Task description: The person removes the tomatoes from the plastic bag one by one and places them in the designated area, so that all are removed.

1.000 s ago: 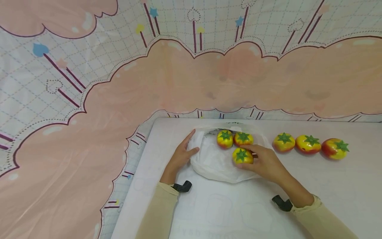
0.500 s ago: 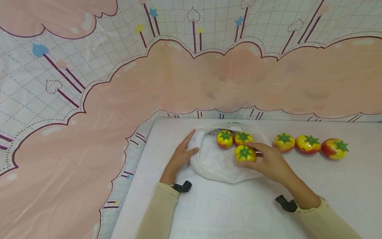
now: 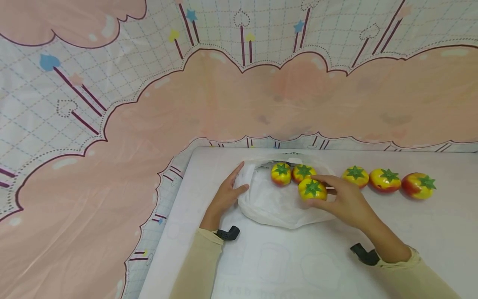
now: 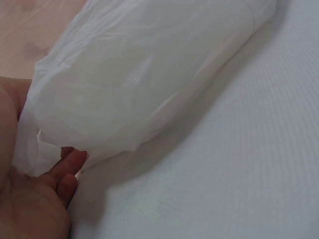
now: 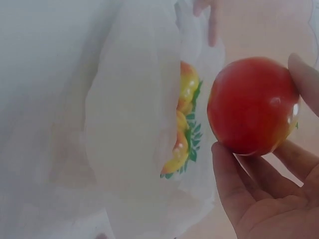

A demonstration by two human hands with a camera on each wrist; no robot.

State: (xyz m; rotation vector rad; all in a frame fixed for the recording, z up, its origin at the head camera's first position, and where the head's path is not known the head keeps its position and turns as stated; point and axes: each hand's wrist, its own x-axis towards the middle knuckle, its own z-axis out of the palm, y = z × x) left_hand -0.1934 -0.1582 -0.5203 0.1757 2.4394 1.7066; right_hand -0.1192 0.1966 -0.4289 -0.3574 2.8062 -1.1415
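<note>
Status: partway by the look of it, six fruits visible, split two / one / three. White plastic bag (image 3: 269, 209) lies on the surface (image 3: 298, 265) with its mouth wide; two yellow-red fruits with green star caps sit inside at the far side, left one (image 3: 281, 173) and right one (image 3: 303, 172), next to each other. The held fruit (image 3: 312, 189) is in the right hand (image 3: 345, 199), over the right part of the bag mouth, near side of the right bagged fruit; can't tell from overhead whether those two touch. Right hand is closed only as far as the fruit's width, thumb on one side, fingers on the other; right wrist view shows its red underside and a fingertip grip. Left hand (image 3: 225, 193) is at the bag's left edge, thumb spread away from fairly straight fingers, touching the plastic, seems to be steadying it. Outside the bag, to the right, three more in a row: near-bag fruit (image 3: 356, 176), middle fruit (image 3: 385, 180), end fruit (image 3: 418, 186). So three are out on the surface, one is between, two are in the bag; folds hide part of the inside, so can't rule out more in there
</note>
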